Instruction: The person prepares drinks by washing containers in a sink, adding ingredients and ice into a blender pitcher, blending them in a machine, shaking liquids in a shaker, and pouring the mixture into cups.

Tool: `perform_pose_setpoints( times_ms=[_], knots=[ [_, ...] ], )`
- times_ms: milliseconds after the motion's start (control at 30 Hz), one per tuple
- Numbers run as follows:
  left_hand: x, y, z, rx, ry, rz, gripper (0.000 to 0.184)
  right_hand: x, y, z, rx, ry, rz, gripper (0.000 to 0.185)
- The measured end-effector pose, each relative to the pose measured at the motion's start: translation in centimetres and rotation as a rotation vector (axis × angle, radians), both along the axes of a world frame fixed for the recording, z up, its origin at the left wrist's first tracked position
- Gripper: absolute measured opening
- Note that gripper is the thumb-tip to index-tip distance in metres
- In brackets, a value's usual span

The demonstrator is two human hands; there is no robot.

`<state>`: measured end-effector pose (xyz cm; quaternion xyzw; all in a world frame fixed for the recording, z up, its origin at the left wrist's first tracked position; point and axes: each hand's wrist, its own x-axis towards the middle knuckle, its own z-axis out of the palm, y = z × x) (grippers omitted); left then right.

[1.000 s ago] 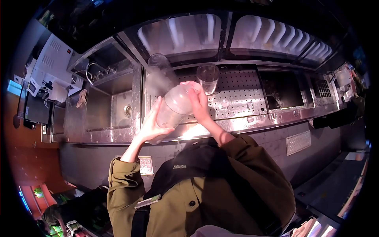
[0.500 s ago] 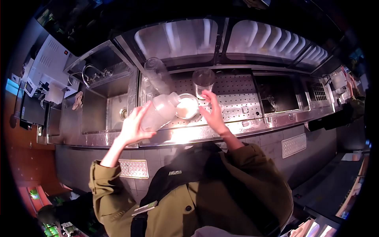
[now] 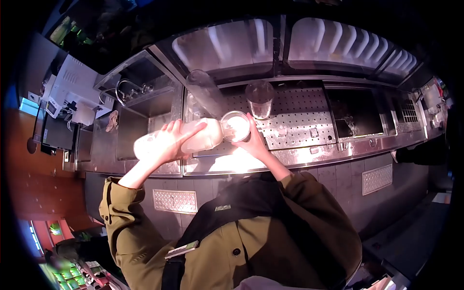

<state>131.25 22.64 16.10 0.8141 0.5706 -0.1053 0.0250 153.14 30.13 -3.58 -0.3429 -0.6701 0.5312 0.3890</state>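
Observation:
My left hand (image 3: 169, 141) is closed around a pale, milky-looking bottle (image 3: 202, 135), tipped nearly level with its mouth end pointing right. That end meets the rim of a clear cup (image 3: 237, 126) with white contents. Glare washes out the bottle's detail and any stream at its mouth. From the right, my right hand (image 3: 253, 143) wraps the cup's side, thumb and fingers around it. Just behind stands another clear cup (image 3: 261, 102), upright on the perforated metal drain tray (image 3: 295, 113). A tall clear container (image 3: 205, 89) stands behind the bottle.
To the left lies a steel sink (image 3: 133, 130) with a faucet (image 3: 123, 92) and a crumpled cloth (image 3: 112, 121) beside it. A white machine (image 3: 72, 87) sits further left. A dark recessed bay (image 3: 355, 113) is right of the tray. The steel counter edge (image 3: 299, 157) runs in front.
The bottle has tipped from slanted to nearly level, its mouth now at the cup's rim. My right hand has closed around the cup, which it was only beside before. The view shifted slightly.

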Motion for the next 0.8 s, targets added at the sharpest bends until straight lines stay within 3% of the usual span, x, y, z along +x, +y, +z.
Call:
perform_pose_setpoints(
  times_ms=[400, 800],
  knots=[
    [1.9, 2.2, 3.3, 0.07, 0.358, -0.15, 0.102, -0.5, -0.3, -0.6, 0.009, -0.005, -0.047, 0.103],
    [2.3, 1.8, 5.1, 0.155, 0.507, -0.24, 0.113, -1.7, -0.7, -0.9, -0.003, -0.089, -0.07, 0.094]
  ],
)
